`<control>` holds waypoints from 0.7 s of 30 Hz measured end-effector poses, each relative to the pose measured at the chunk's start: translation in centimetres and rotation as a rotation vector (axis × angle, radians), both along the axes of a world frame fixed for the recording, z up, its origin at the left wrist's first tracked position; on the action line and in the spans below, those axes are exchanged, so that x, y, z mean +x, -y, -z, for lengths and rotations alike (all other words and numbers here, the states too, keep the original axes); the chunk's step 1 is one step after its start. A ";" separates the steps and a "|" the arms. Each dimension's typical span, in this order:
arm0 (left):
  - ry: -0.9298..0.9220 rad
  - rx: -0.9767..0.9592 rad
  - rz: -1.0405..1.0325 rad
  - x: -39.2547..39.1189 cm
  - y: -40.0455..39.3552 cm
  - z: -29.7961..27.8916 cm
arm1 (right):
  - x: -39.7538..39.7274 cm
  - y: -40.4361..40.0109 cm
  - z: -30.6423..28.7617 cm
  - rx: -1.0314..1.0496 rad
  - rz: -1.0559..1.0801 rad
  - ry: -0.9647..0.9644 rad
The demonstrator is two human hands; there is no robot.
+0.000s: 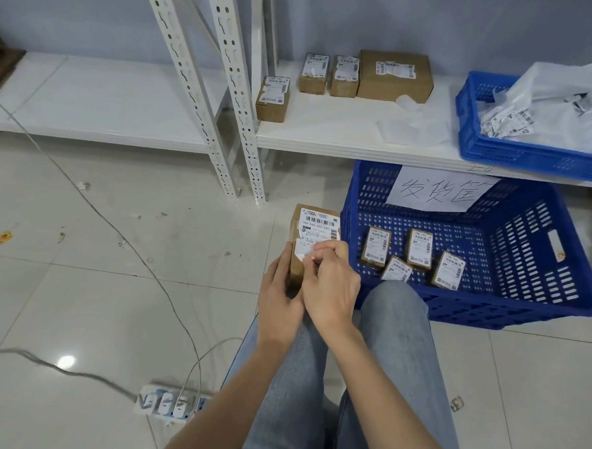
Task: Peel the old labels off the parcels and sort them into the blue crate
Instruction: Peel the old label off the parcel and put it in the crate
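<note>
A power strip [172,403] lies on the tiled floor [79,281] at the near left, with white plugs in it and cables trailing away across the tiles. Beside it are the person's knees in blue jeans [394,349].

Above the knees both hands meet on a small brown parcel [307,238]. The left hand [278,299] wraps its lower end, fingers curled along the left side. The right hand [332,288] has thumb and fingertips pressed together on a white label [303,250] at the bottom of the parcel's face, and its lower edge looks lifted, though the fingers hide most of it. A larger printed label higher up lies flat.

Just right of the parcel stands the crate [530,305], blue, on the floor, with a handwritten paper sign [440,190] on its back wall. Four small labelled parcels [413,258] lie on its bottom, close together.

Behind it runs a low white shelf [327,133]. Four boxes [343,79] sit on it, labels up, three small and one large. To the right a second blue crate [481,138] holds a heap of white plastic bags [561,104]. Loose white paper lies between.
</note>
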State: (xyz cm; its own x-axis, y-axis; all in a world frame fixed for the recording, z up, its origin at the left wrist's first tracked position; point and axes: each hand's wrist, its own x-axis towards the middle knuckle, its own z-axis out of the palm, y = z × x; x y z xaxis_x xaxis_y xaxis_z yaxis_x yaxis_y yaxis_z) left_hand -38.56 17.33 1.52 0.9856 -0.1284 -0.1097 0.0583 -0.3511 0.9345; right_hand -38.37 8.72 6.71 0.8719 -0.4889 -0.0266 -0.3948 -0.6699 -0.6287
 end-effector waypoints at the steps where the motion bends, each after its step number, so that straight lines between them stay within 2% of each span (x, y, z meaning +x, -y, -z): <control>1: -0.010 0.001 -0.006 0.0 0.0 0.1 | 0.0 0.0 -0.1 0.017 0.012 -0.017; 3: -0.025 0.003 -0.013 0.1 0.1 0.2 | 0.1 0.2 -0.3 0.079 0.047 -0.033; 6: -0.028 -0.016 -0.024 0.1 -0.1 0.3 | 0.6 0.5 -1.1 0.214 0.083 0.050; 8: -0.016 -0.012 -0.019 0.1 -0.3 0.3 | 1.0 0.9 -1.7 0.170 0.030 0.076; 11: -0.013 -0.004 -0.015 0.0 -0.4 0.3 | 1.1 1.2 -1.5 0.007 -0.075 -0.005; 15: -0.012 0.021 -0.014 0.0 -0.3 0.2 | 1.2 1.1 -1.2 0.171 -0.036 -0.126; 21: -0.027 0.026 -0.026 0.2 -0.3 0.4 | 1.3 1.2 -1.7 0.221 -0.055 -0.150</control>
